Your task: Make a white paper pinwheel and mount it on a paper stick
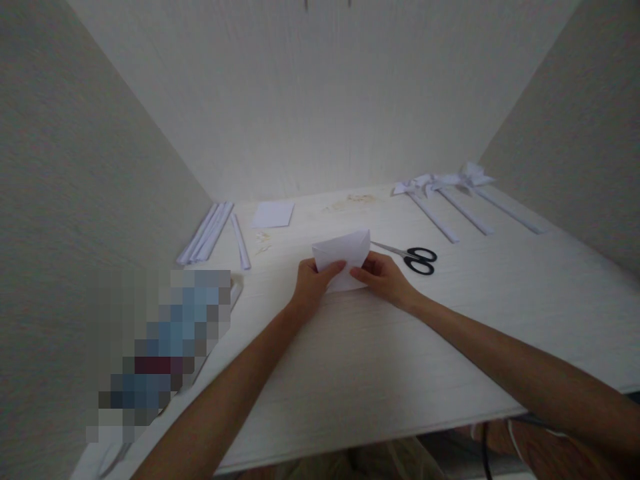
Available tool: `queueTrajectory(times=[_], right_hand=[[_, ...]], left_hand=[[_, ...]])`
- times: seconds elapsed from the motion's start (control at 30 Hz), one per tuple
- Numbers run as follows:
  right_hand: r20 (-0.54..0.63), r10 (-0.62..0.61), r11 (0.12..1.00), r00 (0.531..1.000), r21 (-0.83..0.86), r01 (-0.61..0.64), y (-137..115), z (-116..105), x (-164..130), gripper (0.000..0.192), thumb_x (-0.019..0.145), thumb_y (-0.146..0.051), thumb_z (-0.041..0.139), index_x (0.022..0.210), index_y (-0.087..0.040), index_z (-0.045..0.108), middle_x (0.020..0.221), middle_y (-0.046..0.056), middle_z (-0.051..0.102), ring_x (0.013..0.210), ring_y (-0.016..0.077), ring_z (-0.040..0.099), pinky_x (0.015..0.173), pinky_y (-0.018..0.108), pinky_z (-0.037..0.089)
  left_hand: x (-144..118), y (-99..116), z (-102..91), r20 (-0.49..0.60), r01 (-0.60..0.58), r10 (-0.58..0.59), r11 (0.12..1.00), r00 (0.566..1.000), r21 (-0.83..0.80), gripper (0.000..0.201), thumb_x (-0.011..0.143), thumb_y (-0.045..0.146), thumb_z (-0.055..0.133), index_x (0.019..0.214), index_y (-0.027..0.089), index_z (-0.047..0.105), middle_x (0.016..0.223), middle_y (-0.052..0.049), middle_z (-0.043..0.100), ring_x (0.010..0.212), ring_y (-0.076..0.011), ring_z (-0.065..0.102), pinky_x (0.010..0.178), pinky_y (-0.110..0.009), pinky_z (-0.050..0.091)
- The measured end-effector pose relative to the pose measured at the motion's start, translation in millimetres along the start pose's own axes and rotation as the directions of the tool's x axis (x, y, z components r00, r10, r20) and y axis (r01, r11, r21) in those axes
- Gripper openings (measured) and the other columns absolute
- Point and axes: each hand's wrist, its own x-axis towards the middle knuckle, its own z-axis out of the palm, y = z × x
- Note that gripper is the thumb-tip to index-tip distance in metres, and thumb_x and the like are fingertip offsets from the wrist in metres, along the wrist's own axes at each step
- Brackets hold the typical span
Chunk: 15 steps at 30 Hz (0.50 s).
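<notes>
A sheet of white paper (345, 248), with a fold line near its top edge, is held up above the middle of the table. My left hand (316, 279) grips its left side, thumb across the front and fingers behind. On the right side my right hand (381, 275) pinches the same sheet, its thumb also on the front. The fingertips behind the paper are hidden. Just right of my right hand lies a pair of scissors (420, 260) with black handles, blades pointing left and partly hidden by the hand and paper.
Rolled paper sticks (213, 233) and a single roll (241, 241) lie at the back left, beside a square paper (273, 215). Several paper pinwheel-like pieces on sticks (470, 180) lie back right. A blurred-out object (175, 340) sits front left. Walls enclose the table (390, 373).
</notes>
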Motion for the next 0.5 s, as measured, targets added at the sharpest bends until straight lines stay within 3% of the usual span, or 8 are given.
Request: queueTrajectory(times=[0.17,0.5], right_hand=[[-0.089,-0.014,0.996,0.996,0.089,0.022,2.4,-0.6,0.8,0.028,0.071,-0.044,0.055,0.075,-0.017,0.058,0.070,0.002,0.060,0.064,0.0148,0.056,0.059,0.028,0.046],[-0.146,0.071,0.989,0.987,0.138,-0.050,5.5,-1.9,1.9,0.028,0.065,-0.042,0.061,0.073,-0.015,0.059,0.065,0.002,0.061,0.058,0.0140,0.055,0.055,0.028,0.046]], left_hand=[[-3.5,-1.4,8.2,-0.051,0.000,-0.005,0.996,0.999,-0.088,0.024,0.052,0.028,0.070,0.067,0.009,0.067,0.067,-0.006,0.067,0.059,-0.0154,0.058,0.060,-0.029,0.047],[-4.9,0.7,6.9,0.005,-0.011,0.012,1.000,1.000,-0.010,0.024,0.054,0.028,0.070,0.068,0.009,0.066,0.069,-0.007,0.067,0.061,-0.0159,0.058,0.058,-0.027,0.046]])
